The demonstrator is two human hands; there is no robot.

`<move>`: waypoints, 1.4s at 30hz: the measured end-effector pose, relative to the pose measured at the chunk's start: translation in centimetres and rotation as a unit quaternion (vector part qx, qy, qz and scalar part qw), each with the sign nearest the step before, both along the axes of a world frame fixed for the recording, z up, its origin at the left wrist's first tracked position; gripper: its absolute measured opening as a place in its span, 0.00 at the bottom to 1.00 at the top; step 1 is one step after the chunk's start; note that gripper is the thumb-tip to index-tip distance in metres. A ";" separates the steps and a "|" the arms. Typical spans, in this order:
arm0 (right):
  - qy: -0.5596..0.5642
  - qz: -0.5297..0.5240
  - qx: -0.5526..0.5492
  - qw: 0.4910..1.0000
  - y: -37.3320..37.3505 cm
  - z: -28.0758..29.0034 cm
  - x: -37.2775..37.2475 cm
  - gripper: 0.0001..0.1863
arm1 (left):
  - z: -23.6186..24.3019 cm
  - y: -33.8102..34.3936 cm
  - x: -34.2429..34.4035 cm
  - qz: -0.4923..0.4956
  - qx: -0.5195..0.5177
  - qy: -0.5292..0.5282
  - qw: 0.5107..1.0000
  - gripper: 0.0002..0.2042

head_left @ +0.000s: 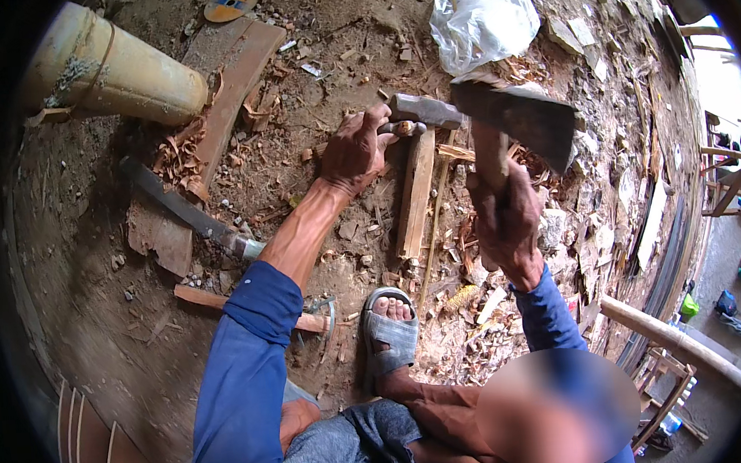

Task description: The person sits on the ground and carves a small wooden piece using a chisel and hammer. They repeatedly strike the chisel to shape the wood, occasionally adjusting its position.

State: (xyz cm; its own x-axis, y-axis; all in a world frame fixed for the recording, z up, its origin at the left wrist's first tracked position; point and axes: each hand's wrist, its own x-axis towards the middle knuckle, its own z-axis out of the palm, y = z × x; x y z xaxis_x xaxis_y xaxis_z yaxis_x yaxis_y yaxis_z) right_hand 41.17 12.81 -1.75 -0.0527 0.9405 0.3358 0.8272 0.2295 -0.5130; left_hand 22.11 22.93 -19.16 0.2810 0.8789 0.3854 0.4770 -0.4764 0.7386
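My right hand [509, 214] is wrapped round the wooden handle [491, 152] of a hatchet. Its broad dark blade [529, 124] is raised, slightly blurred, to the right of a sledgehammer head [425, 110]. Below that metal head, a squared wooden handle [418, 199] runs toward my feet. On the left of the hammer, my left hand [355, 152] has its fingers curled in a pinch close to the head. A small object [404, 128] shows at its fingertips, too small to name. Whether the fingers touch the hammer head I cannot tell.
A long knife [182, 205] lies on a wooden board at left, near shavings and a thick pale post [123, 68]. A white plastic bag [485, 21] sits at the far side. Wood chips and stones litter the dirt. My sandalled foot [391, 336] is close by.
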 end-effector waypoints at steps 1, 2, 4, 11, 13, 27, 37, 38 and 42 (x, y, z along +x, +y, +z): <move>-0.008 -0.005 0.028 1.000 0.1 0.4 -0.1 0.20 | 0.0 0.0 -0.1 0.000 -0.013 -0.008 1.000 0.24; 0.043 -0.017 0.034 0.998 0.0 0.6 -0.4 0.20 | 0.0 0.0 -0.1 -0.001 -0.001 -0.020 1.000 0.26; 0.168 -0.001 0.123 0.978 0.1 0.8 -0.6 0.16 | 0.0 0.0 -0.2 0.003 -0.003 -0.017 1.000 0.26; -0.161 0.046 -0.227 0.959 2.1 -3.8 0.0 0.12 | 0.1 0.4 -0.1 0.003 -0.015 -0.022 1.000 0.27; -0.097 0.040 -0.200 0.974 2.2 -4.4 0.2 0.12 | 0.2 0.5 -0.1 0.010 -0.010 -0.017 1.000 0.26; -0.268 0.095 -0.256 0.924 4.7 -1.3 -1.1 0.09 | 0.1 0.2 -0.1 0.010 0.035 -0.016 0.999 0.22; 0.360 0.107 0.191 0.907 3.4 3.5 1.8 0.13 | -0.8 0.2 0.0 0.005 -0.006 -0.008 1.000 0.27; 0.357 0.138 0.207 0.900 3.3 3.6 1.4 0.11 | -0.9 0.1 0.0 0.000 -0.002 -0.017 1.000 0.25; -0.173 0.049 -0.278 0.944 3.9 -2.3 -1.0 0.08 | -0.5 0.2 0.2 -0.027 -0.033 -0.123 0.992 0.24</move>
State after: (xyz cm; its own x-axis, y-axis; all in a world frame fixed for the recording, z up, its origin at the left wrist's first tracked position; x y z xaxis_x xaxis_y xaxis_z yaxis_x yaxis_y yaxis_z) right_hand 40.20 16.72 -4.03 -0.1650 0.9511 -0.2610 0.9559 0.0890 -0.2799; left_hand 22.30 23.11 -19.69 0.2328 0.8910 0.3898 0.2542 -0.4427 0.8599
